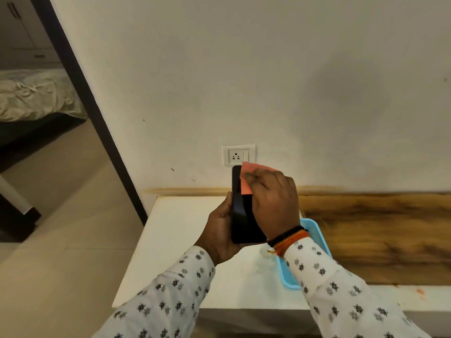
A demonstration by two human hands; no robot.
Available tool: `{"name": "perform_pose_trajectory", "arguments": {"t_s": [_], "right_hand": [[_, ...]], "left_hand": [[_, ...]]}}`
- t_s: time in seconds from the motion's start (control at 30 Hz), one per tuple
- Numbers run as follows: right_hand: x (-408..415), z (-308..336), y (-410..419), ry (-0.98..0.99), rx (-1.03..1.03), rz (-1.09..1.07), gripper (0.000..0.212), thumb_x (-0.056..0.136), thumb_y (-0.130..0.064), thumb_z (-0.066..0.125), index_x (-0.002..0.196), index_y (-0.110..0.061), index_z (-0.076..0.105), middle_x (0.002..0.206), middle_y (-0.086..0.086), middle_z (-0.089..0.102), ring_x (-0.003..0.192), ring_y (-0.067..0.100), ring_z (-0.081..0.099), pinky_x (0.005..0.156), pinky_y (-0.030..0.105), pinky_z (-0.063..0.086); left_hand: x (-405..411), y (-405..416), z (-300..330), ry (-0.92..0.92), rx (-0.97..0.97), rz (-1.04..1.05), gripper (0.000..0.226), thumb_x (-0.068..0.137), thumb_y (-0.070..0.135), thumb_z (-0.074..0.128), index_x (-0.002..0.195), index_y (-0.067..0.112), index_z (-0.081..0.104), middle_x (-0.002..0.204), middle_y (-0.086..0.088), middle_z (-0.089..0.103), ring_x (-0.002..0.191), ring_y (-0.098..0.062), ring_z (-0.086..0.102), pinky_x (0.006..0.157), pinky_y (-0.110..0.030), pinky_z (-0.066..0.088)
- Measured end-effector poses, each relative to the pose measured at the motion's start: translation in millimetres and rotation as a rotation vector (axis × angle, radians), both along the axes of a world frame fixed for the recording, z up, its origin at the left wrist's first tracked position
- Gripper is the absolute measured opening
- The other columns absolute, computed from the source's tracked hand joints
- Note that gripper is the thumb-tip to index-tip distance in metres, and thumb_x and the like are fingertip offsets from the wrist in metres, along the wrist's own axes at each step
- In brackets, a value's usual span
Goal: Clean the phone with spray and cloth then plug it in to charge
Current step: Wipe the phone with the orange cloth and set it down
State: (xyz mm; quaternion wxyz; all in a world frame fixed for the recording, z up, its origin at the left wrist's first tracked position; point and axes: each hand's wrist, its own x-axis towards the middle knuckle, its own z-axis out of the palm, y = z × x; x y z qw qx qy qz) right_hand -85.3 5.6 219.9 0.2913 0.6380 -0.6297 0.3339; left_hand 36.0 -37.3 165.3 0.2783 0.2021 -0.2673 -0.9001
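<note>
1. left hand (220, 230) wraps the phone (240, 211) by its long edges, upright above the white surface (175, 240), below the wall socket (238, 155).
2. right hand (273, 198) pinches the soft pink cloth (246, 178) against the phone's upper part.
3. phone: likely stiff, smooth, slippery, fragile; best held by its edges.

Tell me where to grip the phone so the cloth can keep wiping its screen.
Grip the phone by its long edges at the lower half, from the back, as the left hand does. It stands upright, and the cloth covers the top.
</note>
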Motion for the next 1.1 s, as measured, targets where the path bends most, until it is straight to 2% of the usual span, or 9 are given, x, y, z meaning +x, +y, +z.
{"name": "perform_pose_trajectory", "arguments": {"t_s": [0.07,0.2,0.4,0.57,0.63,0.73,0.93,1.03,1.1], "right_hand": [[-5,-3,4,-0.008,0.004,-0.032,0.03,0.084,-0.016,0.064,0.112,-0.01,0.071,0.109,0.012,0.07,0.098,0.033,0.064,0.081,0.043,0.051],[0,-26,18,-0.021,-0.024,-0.039,0.029,0.083,-0.013,0.064,0.111,-0.009,0.071,0.106,0.013,0.07,0.095,0.034,0.064,0.081,0.043,0.051],[15,-69,41,0.061,0.019,0.022,0.027,0.089,-0.017,0.061,0.114,-0.012,0.07,0.107,0.01,0.07,0.094,0.031,0.065,0.081,0.041,0.05],[-4,-36,21,-0.025,-0.035,-0.041,0.029,0.081,-0.013,0.072,0.109,-0.008,0.071,0.099,0.013,0.07,0.083,0.032,0.064,0.074,0.041,0.051],[-9,-18,11,-0.053,-0.05,-0.063,0.028,0.081,-0.013,0.073,0.109,-0.009,0.072,0.098,0.013,0.07,0.083,0.032,0.064,0.073,0.041,0.052],[-11,2,0,-0.07,-0.056,-0.077,0.026,0.082,-0.012,0.07,0.108,-0.01,0.073,0.1,0.012,0.07,0.085,0.032,0.064,0.074,0.04,0.051],[9,9,-4,-0.032,0.009,0.029,0.029,0.086,-0.018,0.053,0.106,-0.012,0.073,0.109,0.008,0.071,0.092,0.03,0.065,0.078,0.038,0.049],[16,-12,6,-0.003,0.071,0.06,0.031,0.08,-0.018,0.072,0.111,-0.013,0.072,0.106,0.009,0.071,0.093,0.03,0.066,0.082,0.041,0.051],[18,-26,14,0.003,0.094,0.074,0.038,0.075,-0.02,0.08,0.112,-0.013,0.071,0.104,0.009,0.071,0.093,0.03,0.067,0.083,0.042,0.052]], "left_hand": [[-1,-2,4,-0.016,-0.008,0.005,0.065,0.095,0.064,0.039,0.138,0.019,0.058,0.14,-0.018,0.058,0.125,-0.043,0.056,0.103,-0.063,0.043],[-3,-9,10,-0.02,-0.02,0.034,0.069,0.095,0.066,0.037,0.138,0.016,0.058,0.136,-0.019,0.061,0.114,-0.038,0.065,0.087,-0.053,0.056],[-5,-18,13,0.001,-0.029,0.088,0.078,0.096,0.067,0.033,0.141,0.007,0.053,0.128,-0.022,0.06,0.111,-0.039,0.058,0.1,-0.051,0.047],[-3,-16,10,-0.011,-0.046,0.035,0.069,0.094,0.066,0.037,0.135,0.017,0.061,0.132,-0.016,0.065,0.112,-0.037,0.066,0.086,-0.052,0.056],[-5,-12,8,-0.005,-0.049,0.024,0.066,0.094,0.065,0.038,0.133,0.018,0.063,0.134,-0.018,0.063,0.116,-0.04,0.064,0.091,-0.058,0.053],[-8,-7,8,0.005,-0.041,0.013,0.062,0.091,0.064,0.042,0.129,0.021,0.067,0.135,-0.017,0.063,0.116,-0.041,0.064,0.091,-0.06,0.052],[-7,-6,7,-0.03,-0.048,0.045,0.053,0.094,0.057,0.048,0.125,0.021,0.07,0.127,-0.013,0.068,0.111,-0.034,0.068,0.083,-0.05,0.057],[-4,-10,7,-0.034,-0.036,0.032,0.056,0.095,0.059,0.046,0.124,0.018,0.07,0.121,-0.012,0.071,0.104,-0.031,0.071,0.078,-0.043,0.059],[-2,-13,7,-0.046,-0.024,0.052,0.067,0.094,0.063,0.045,0.133,0.012,0.063,0.126,-0.015,0.067,0.109,-0.032,0.067,0.089,-0.043,0.056]]}}
